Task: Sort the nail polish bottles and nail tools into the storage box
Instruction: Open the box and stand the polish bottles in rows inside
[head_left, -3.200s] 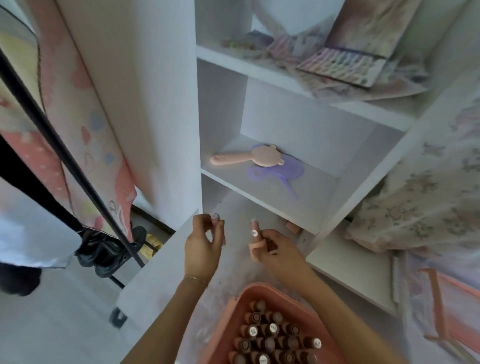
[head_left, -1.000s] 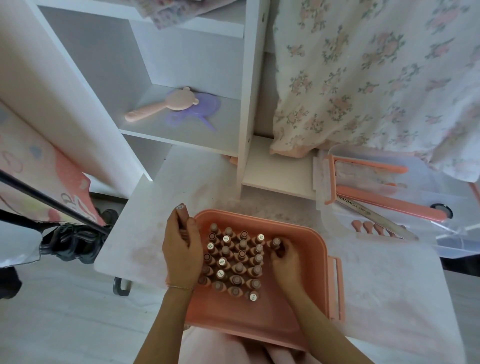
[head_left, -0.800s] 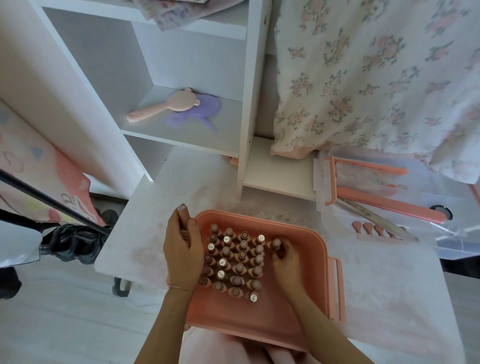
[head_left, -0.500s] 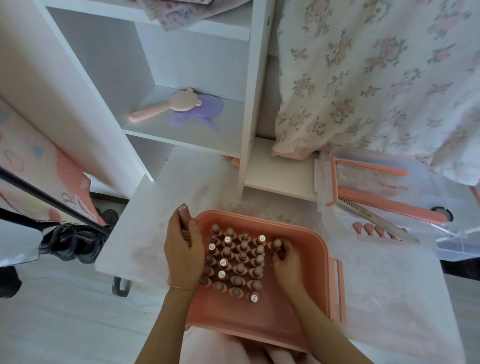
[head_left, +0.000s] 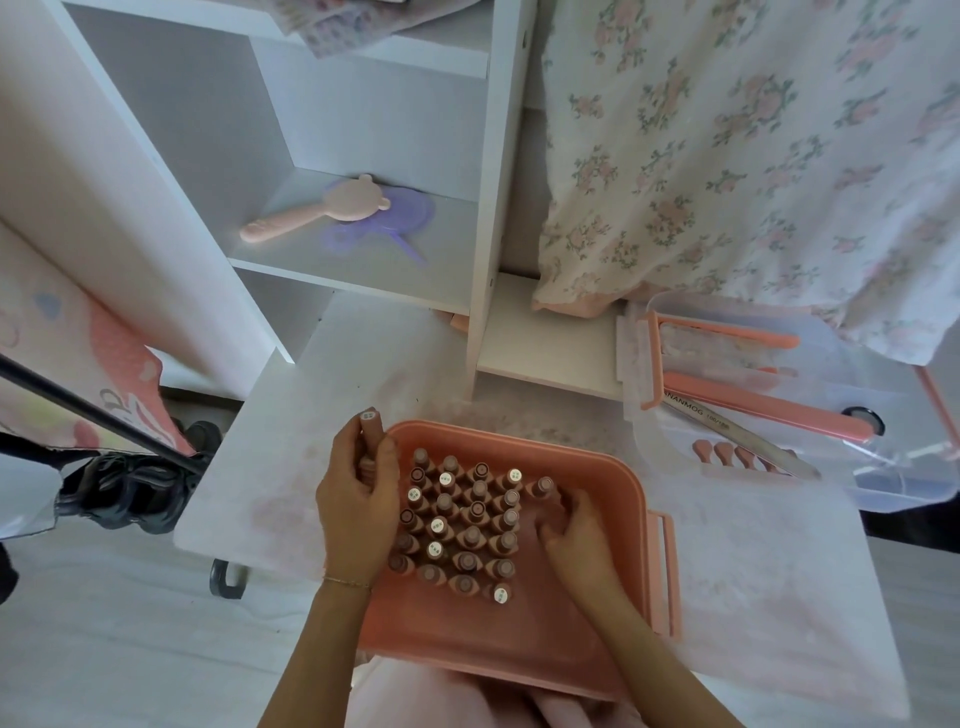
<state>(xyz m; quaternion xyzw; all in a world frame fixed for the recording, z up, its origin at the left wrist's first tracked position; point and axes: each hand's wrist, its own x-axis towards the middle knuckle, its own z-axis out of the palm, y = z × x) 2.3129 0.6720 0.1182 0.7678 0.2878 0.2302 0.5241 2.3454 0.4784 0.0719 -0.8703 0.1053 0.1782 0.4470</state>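
A pink storage box (head_left: 640, 499) sits on the white table (head_left: 291, 467) in front of me. Several nail polish bottles (head_left: 462, 525) stand in rows in its left half. My left hand (head_left: 356, 509) rests at the box's left rim and grips one bottle (head_left: 370, 428) upright, cap up. Inside the box, my right hand (head_left: 579, 530) has curled fingers on the base of a tilted bottle (head_left: 541, 487) at the right end of the back row. A nail file (head_left: 727, 423) and small pink tools (head_left: 722, 452) lie in a clear tray (head_left: 883, 488) to the right.
A white shelf unit (head_left: 483, 208) stands behind the box, holding a pink hand mirror (head_left: 306, 210) and a purple comb (head_left: 395, 223). Floral cloth (head_left: 727, 156) hangs over the back right. Dark shoes (head_left: 135, 493) lie on the floor at left.
Over three seconds the view dropped from the shelf to the box, and both hands came down to it with bottles. In the last second both hands have barely moved.
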